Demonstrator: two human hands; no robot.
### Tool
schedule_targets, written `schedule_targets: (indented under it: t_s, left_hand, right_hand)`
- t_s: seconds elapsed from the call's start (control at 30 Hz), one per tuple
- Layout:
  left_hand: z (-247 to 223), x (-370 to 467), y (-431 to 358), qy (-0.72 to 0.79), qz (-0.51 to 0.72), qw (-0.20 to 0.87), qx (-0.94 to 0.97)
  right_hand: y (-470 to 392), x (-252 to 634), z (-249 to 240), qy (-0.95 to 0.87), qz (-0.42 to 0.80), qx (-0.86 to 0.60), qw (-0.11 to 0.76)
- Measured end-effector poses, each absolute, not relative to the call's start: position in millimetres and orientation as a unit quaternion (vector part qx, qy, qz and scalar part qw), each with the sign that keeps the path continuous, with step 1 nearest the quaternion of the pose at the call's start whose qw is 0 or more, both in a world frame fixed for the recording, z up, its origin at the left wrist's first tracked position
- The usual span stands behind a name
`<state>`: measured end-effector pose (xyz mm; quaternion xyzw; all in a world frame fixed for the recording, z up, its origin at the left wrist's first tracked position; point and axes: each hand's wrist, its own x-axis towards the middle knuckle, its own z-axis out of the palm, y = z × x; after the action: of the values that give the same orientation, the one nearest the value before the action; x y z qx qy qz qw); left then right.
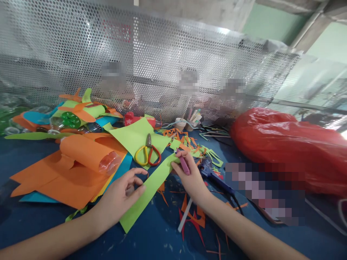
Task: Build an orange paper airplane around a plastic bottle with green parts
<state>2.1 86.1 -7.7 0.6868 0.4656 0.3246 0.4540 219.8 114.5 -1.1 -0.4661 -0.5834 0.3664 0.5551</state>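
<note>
A long light-green paper strip lies slanted between my hands. My right hand has its fingers closed round a purple pen at the strip's upper end, thumb on the paper. My left hand is beside the strip's left edge, fingers curved and apart, thumb tip at the paper. Behind the strip, scissors with one yellow and one red handle rest on a larger light-green sheet.
Orange sheets and an orange-wrapped bottle lie left. Paper scraps and a blue glue gun are on the blue table. A red plastic bag sits right, cups of pens behind.
</note>
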Motion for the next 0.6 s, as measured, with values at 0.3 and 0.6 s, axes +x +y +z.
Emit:
schedule_targets:
  t_s: [0.3,0.6]
  left_hand:
    - [-1.3,5.8,82.7,0.46,0.328,0.478,0.672]
    - [-1.1,3.2,82.5,0.455,0.348,0.507,0.644]
  right_hand:
    - [113.8,219.5,1.6,-0.586,0.356,-0.471,0.555]
    - [111.9,215.8,5.4,-0.523,0.403,-0.484,0.575]
